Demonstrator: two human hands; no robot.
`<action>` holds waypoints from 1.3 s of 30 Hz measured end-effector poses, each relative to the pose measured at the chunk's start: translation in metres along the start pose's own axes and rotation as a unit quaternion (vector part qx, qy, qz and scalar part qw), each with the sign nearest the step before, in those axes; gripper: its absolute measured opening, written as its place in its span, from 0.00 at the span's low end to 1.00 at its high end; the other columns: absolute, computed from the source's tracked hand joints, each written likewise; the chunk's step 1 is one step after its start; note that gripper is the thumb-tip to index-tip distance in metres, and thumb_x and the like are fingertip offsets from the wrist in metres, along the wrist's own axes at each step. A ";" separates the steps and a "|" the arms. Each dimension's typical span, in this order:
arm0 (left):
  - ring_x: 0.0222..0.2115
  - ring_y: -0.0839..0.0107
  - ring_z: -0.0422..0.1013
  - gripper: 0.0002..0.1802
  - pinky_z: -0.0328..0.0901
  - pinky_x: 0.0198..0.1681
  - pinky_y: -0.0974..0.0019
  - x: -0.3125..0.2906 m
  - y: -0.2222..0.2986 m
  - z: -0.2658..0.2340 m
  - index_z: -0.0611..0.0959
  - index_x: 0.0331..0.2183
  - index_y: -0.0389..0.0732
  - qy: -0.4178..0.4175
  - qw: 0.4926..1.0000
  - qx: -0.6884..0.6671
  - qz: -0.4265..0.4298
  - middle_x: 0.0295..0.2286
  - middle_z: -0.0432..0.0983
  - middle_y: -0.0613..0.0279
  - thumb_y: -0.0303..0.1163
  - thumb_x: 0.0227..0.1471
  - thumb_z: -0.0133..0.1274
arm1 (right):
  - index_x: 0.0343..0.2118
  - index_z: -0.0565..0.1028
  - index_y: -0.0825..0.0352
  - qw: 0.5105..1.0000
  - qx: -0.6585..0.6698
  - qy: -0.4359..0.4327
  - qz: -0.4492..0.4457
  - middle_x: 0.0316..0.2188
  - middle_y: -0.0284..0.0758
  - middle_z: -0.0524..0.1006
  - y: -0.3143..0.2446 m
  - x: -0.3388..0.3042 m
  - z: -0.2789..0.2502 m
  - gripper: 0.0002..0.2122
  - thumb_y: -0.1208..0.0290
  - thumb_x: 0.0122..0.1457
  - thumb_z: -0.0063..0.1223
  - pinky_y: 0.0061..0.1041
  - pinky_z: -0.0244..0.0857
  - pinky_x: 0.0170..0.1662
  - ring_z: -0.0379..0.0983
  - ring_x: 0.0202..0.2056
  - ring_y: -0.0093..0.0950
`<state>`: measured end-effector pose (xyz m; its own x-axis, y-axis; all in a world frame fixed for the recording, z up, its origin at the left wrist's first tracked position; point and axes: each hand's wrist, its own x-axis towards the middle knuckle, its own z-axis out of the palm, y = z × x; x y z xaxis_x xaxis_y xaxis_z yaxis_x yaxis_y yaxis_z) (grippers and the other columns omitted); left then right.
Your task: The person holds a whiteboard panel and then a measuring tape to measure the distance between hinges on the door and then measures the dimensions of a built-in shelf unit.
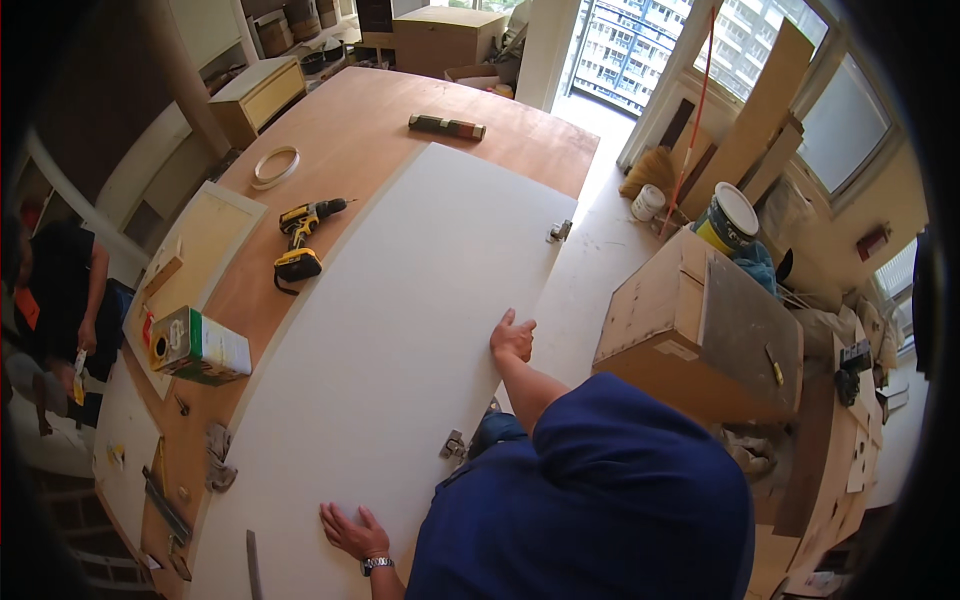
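A large white door panel (370,330) lies flat on a wooden worktable. My left hand (355,533), with a watch at its wrist, rests palm down on the panel near its lower part, fingers stretched out. Farther up, my right hand (512,338) lies on the panel beside its right edge, fingers apart. Neither hand holds anything. Along that right edge are two metal hinges, a far hinge (559,231) and a near hinge (454,443). A narrow grey strip (253,562) lies on the panel left of my left hand.
Left of the panel are a yellow cordless drill (299,240), a metal can (200,347), a tape roll (276,167) and a rag (220,457). A dark roll (447,127) lies beyond. A wooden cabinet (650,300) stands right; another person (70,290) is at far left.
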<state>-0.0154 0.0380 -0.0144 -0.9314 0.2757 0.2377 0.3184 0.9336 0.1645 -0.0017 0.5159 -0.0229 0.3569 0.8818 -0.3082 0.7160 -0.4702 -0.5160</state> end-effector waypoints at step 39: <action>0.58 0.50 0.54 0.32 0.48 0.58 0.45 0.004 0.001 -0.007 0.66 0.52 0.36 -0.019 0.999 -0.028 -0.030 0.56 0.59 0.48 0.41 0.47 0.53 | 0.44 0.64 0.66 1.000 -0.013 0.023 -0.004 0.40 0.48 0.75 0.006 0.005 0.012 0.27 0.42 0.58 0.37 0.42 0.66 0.45 0.74 0.43 0.44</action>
<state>-0.0176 0.0380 -0.0067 -0.9547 0.2298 0.1891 0.2706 0.9347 0.2303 -0.0030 0.5165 -0.0375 0.3782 0.8863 -0.2673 0.7342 -0.4630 -0.4965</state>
